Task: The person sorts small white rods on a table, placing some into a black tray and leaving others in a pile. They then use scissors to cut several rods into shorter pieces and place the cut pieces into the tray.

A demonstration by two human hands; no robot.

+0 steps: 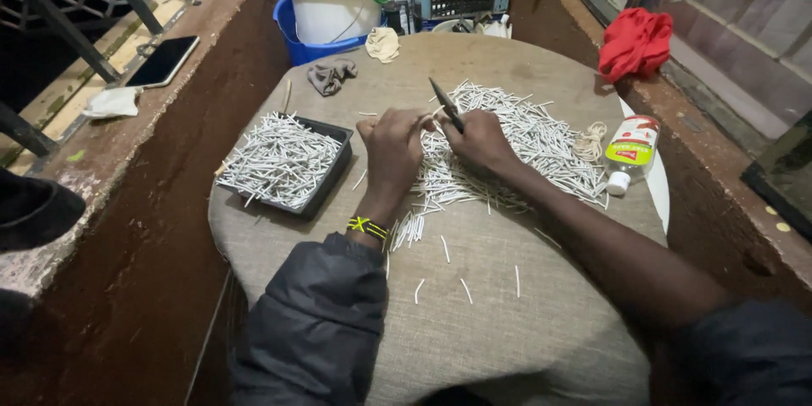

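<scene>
Now we are working at the bench (507, 321) with both hands over the sticks (516, 139), a heap of thin white ones spread across the cloth. Our right hand (480, 140) is gripping a knife (447, 105), fingers closed round its handle, blade pointing up and away. Our left hand (391, 149) is curling shut, seemingly pinching one stick beside the blade. Left of it, a black tray (331, 173) is holding more sticks.

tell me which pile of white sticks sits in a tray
The pile left of the left hand: it fills the black tray. The bigger pile lies loose on the cloth.
</scene>
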